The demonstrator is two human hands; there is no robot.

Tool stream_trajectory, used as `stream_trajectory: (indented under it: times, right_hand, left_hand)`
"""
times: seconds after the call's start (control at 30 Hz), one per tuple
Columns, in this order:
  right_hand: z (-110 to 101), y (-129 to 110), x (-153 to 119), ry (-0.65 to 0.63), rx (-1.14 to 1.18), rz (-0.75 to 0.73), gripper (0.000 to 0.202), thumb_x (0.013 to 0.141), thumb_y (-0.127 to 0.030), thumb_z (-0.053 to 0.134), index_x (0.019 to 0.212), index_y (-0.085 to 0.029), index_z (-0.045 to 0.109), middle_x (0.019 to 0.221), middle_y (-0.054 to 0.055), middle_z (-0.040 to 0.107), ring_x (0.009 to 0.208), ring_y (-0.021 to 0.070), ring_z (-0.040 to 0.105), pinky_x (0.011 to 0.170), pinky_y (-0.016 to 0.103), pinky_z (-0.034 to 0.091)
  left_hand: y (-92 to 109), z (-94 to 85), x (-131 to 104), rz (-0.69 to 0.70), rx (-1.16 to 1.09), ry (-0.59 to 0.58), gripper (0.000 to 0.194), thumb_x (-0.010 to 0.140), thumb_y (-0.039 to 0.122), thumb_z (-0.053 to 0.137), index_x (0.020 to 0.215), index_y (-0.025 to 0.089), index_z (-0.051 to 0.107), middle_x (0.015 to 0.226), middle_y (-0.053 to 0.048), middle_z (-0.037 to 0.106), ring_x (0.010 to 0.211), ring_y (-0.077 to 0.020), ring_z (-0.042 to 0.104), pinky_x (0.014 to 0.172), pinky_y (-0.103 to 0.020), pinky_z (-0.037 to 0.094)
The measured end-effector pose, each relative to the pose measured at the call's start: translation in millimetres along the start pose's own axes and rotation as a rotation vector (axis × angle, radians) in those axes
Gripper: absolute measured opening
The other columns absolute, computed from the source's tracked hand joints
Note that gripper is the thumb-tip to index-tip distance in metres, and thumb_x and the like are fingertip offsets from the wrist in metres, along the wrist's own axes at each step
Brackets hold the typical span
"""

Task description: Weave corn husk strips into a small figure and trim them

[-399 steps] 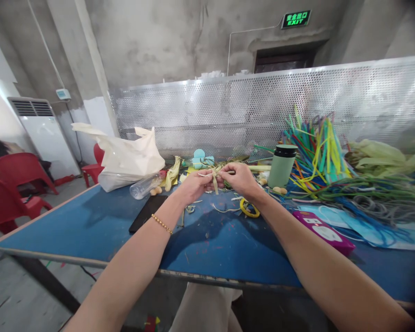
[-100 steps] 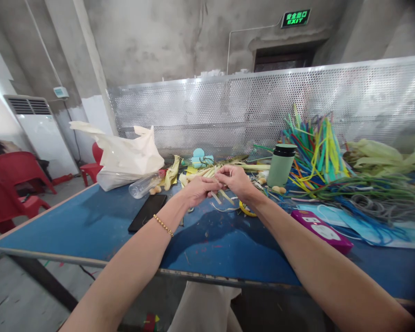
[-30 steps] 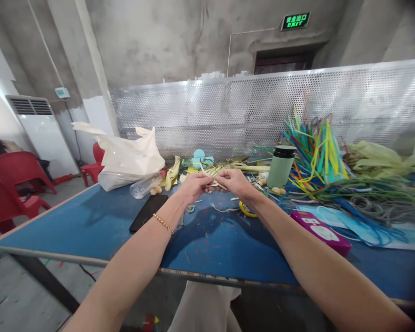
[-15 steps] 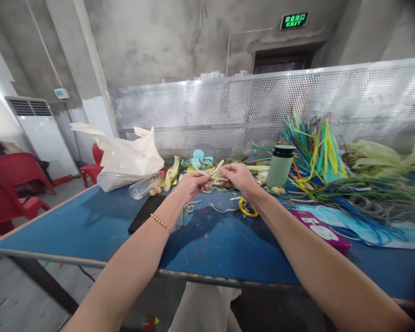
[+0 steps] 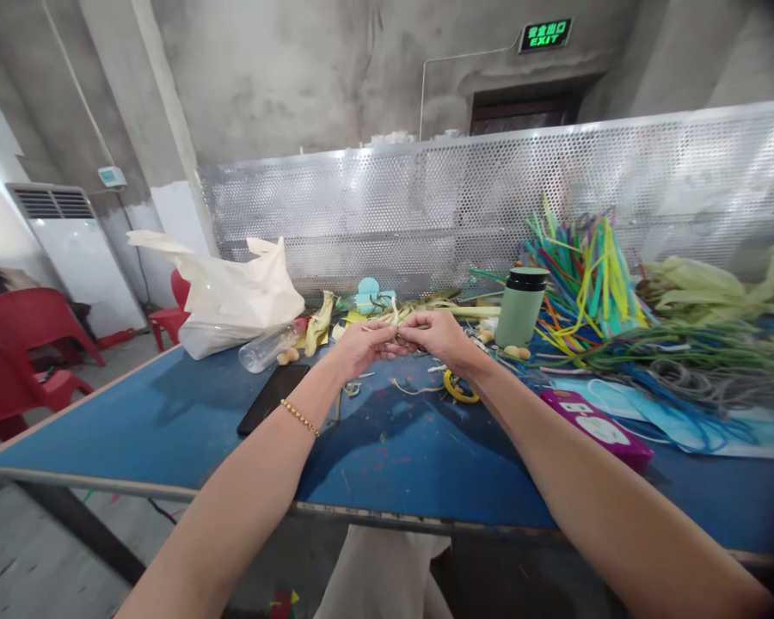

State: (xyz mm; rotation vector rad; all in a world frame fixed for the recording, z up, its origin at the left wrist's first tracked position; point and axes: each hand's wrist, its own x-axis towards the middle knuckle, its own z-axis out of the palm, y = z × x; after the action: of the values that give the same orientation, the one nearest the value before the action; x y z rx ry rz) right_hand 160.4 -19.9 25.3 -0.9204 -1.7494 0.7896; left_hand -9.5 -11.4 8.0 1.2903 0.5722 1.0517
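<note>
My left hand [image 5: 366,346] and my right hand [image 5: 439,337] meet above the middle of the blue table [image 5: 168,421]. Both are closed in a pinch on a pale strip [image 5: 396,313] that looks like corn husk; its end sticks up between the fingertips. The rest of it is hidden by the fingers. Below my right wrist lies a yellow ring-shaped roll [image 5: 459,389]. Loose thin strands [image 5: 418,389] are scattered in front of the hands. A black phone [image 5: 272,401] lies flat beside my left forearm.
A white plastic bag [image 5: 236,297] and a clear bottle [image 5: 267,348] are at left. At right stand a green tumbler [image 5: 521,314], colourful strips [image 5: 593,284], pale husks [image 5: 703,288], a purple box [image 5: 597,430] and blue masks [image 5: 671,417]. A perforated metal panel [image 5: 361,206] closes off the back.
My hands have drawn closer together, the fingertips now nearly touching. The pale strip, which slanted between them, now points upward. The view has shifted slightly.
</note>
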Motion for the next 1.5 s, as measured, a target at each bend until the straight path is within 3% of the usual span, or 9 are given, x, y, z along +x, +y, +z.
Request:
stream_trajectory:
  times: [0.1,0.23,0.97,1.17,1.33,1.5]
  right_hand:
    - [1.6,5.9,2.0,-0.005,-0.036,-0.016,0.02,0.069,-0.033,0.071,0.062,-0.014,0.068,0.056,0.003,0.065,0.049,0.0106,0.055,0.048,0.022,0.043]
    - [4.4,14.4,4.8,0.038,-0.097,-0.009,0.018,0.069,-0.031,0.071,0.063,-0.015,0.068,0.056,0.004,0.067,0.048,0.0122,0.058,0.047,0.023,0.045]
    - [6.7,9.8,3.9,0.074,0.183,0.121,0.021,0.052,-0.031,0.078,0.058,-0.014,0.066,0.049,0.002,0.063,0.046,0.0114,0.054,0.047,0.024,0.041]
    - [4.9,5.9,1.9,0.056,0.168,0.134,0.025,0.053,-0.034,0.08,0.058,-0.014,0.065,0.05,0.002,0.063,0.047,0.01,0.053,0.048,0.024,0.042]
    - [-0.5,1.4,0.0,0.034,0.096,0.093,0.024,0.057,-0.034,0.078,0.061,-0.014,0.066,0.052,0.001,0.062,0.048,0.0105,0.054,0.049,0.024,0.044]
    - [-0.1,1.2,0.1,0.009,0.061,0.059,0.023,0.059,-0.034,0.076,0.062,-0.014,0.066,0.054,0.002,0.064,0.049,0.0114,0.057,0.05,0.024,0.045]
  left_hand:
    - [-2.3,-1.0,0.3,0.044,0.07,0.042,0.022,0.078,0.025,0.074,0.083,0.005,0.065,0.072,-0.013,0.072,0.061,-0.0167,0.069,0.06,-0.026,0.048]
    - [-2.2,-0.3,0.3,0.038,0.095,0.072,0.017,0.078,0.02,0.073,0.078,0.006,0.063,0.066,-0.012,0.071,0.06,-0.0169,0.069,0.059,-0.026,0.048]
    - [-1.7,8.2,-0.5,0.085,-0.01,0.101,0.022,0.07,0.017,0.078,0.069,0.009,0.057,0.065,-0.011,0.07,0.058,-0.0206,0.07,0.06,-0.03,0.049]
    - [-1.9,6.0,-0.6,0.041,-0.064,0.097,0.011,0.077,0.01,0.07,0.074,0.007,0.06,0.069,-0.013,0.07,0.06,-0.0196,0.07,0.059,-0.028,0.049]
    - [2.8,-0.1,-1.3,-0.039,-0.128,0.024,0.013,0.087,0.019,0.064,0.085,0.006,0.064,0.071,-0.012,0.07,0.067,-0.021,0.071,0.067,-0.032,0.054]
    - [2.4,-1.6,-2.3,-0.016,-0.058,0.011,0.016,0.082,0.019,0.071,0.088,0.005,0.066,0.079,-0.015,0.073,0.073,-0.022,0.073,0.071,-0.032,0.054]
